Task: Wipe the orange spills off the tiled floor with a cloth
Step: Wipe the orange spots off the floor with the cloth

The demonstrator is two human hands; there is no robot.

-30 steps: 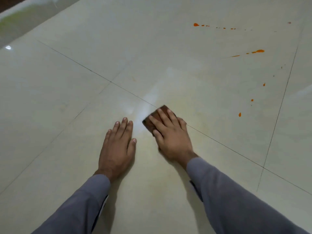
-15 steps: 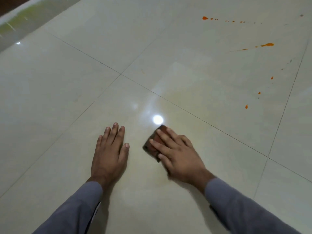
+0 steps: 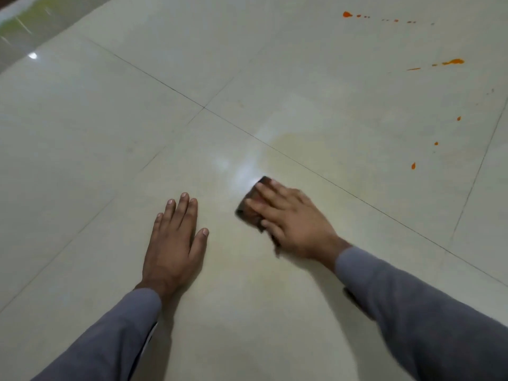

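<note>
Sleeves: grey, left sleeve [image 3: 110,334] and right sleeve [image 3: 423,306] reaching in from the bottom edge.
Left hand [image 3: 176,237]: flat on the tiled floor [image 3: 82,160], palm down, fingers straight and close together, thumb apart; nothing held.
Right hand [image 3: 288,221]: just right of the left one, fingers straight and spread, pressing down on the cloth [image 3: 251,209]; blurred at the edges.
Cloth: dark brown, small, folded flat on the floor under the right fingers; far corner and left edge showing past the fingertips.
Damp patch [image 3: 302,149]: faint yellowish sheen on the tile just beyond the cloth, crossed by a grout line.
Near orange drops [image 3: 413,166]: three small spots in a row, well to the right of the cloth and farther off.
Orange streak [image 3: 453,61]: longer smear with a thin tail, farther still on the right.
Far orange spills [image 3: 347,14]: one blob with a trail of specks running right, near the top edge.
Far left corner: greenish blurred strip [image 3: 16,15] beyond the tiles; cannot tell what.
</note>
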